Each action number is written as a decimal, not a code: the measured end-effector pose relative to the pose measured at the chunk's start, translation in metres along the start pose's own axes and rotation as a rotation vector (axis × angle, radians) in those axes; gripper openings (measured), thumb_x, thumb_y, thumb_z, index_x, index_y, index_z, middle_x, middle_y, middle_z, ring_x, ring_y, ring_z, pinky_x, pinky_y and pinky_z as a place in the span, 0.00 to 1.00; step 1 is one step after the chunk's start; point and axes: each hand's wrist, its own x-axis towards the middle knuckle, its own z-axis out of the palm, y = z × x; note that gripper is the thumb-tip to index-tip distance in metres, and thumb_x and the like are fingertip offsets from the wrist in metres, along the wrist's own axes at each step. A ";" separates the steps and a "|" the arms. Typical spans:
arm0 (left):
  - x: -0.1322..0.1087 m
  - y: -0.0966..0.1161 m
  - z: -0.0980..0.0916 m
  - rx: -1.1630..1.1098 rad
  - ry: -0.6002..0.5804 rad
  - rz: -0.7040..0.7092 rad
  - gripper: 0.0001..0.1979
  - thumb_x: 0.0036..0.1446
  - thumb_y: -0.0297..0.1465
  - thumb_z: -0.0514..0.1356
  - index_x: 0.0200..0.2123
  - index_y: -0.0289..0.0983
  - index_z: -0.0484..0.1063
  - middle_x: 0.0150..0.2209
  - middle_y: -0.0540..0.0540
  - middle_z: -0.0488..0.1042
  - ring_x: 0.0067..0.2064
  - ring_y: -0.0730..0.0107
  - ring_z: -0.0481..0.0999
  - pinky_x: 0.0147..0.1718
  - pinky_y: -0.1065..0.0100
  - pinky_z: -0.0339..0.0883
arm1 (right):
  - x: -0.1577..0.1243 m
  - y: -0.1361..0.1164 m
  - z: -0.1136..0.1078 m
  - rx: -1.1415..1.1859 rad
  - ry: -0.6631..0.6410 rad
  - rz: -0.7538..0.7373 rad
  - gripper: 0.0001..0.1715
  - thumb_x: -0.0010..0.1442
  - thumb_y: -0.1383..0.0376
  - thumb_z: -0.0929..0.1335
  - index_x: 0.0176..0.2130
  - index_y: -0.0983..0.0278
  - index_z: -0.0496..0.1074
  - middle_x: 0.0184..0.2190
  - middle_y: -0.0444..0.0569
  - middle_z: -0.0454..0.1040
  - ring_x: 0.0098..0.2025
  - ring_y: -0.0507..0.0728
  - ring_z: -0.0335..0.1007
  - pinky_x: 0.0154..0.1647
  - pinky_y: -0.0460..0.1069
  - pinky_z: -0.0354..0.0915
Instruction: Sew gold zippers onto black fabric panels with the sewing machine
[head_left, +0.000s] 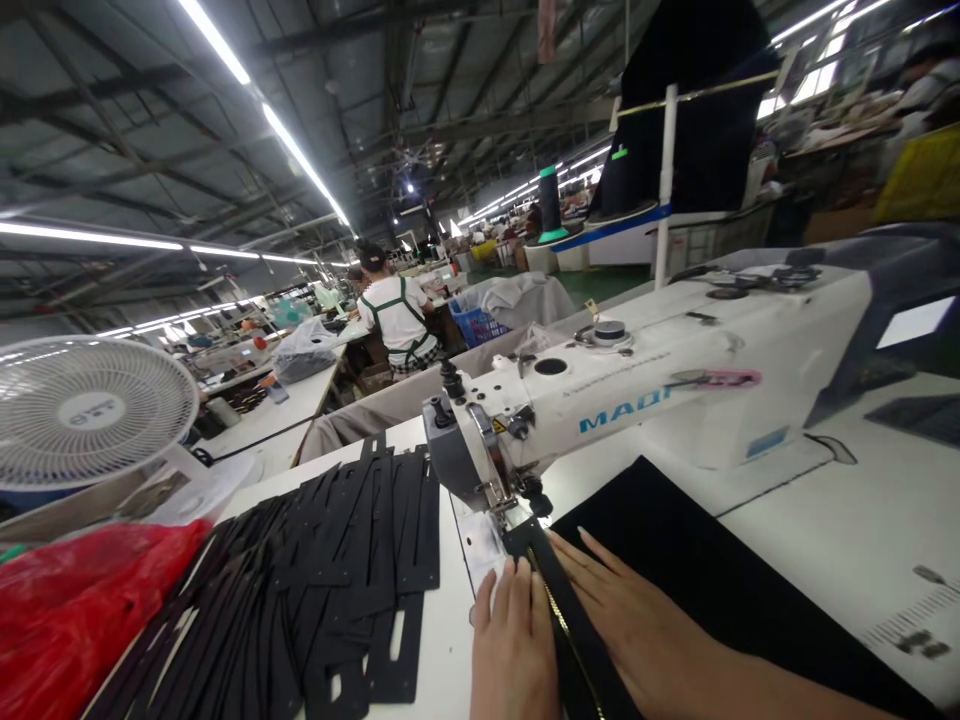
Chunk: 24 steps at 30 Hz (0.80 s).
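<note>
The zipper strip (562,623) runs over the worktop (450,640) to the sewing machine (637,400), between your left hand (514,645), fingers laid together at one edge, and your right hand (637,615), fingers slightly apart and flat along the other.

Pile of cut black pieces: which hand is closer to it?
Left. The left hand rests to the right of the pile; the right hand is farther right, across the gold zipper.
</note>
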 end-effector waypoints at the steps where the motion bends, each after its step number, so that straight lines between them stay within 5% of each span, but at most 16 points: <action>1: 0.000 -0.002 0.003 -0.001 0.023 -0.010 0.17 0.60 0.19 0.43 0.42 0.31 0.70 0.43 0.40 0.73 0.45 0.59 0.73 0.40 0.59 0.72 | 0.003 0.001 0.000 -0.007 -0.003 -0.003 0.32 0.64 0.62 0.60 0.64 0.62 0.48 0.62 0.54 0.54 0.63 0.62 0.48 0.61 0.62 0.51; 9: -0.007 -0.006 0.021 0.048 0.193 -0.019 0.16 0.60 0.20 0.43 0.39 0.31 0.71 0.39 0.42 0.75 0.42 0.62 0.74 0.39 0.63 0.69 | 0.013 0.004 -0.003 -0.082 -0.054 -0.041 0.31 0.63 0.64 0.59 0.64 0.61 0.50 0.61 0.53 0.55 0.61 0.63 0.52 0.59 0.61 0.55; 24: 0.007 -0.026 0.009 0.001 -0.021 0.023 0.20 0.61 0.19 0.39 0.45 0.26 0.68 0.44 0.35 0.73 0.46 0.57 0.73 0.41 0.62 0.74 | 0.025 0.007 0.000 0.018 -0.033 0.064 0.30 0.66 0.63 0.57 0.65 0.61 0.46 0.62 0.54 0.54 0.63 0.61 0.47 0.62 0.61 0.48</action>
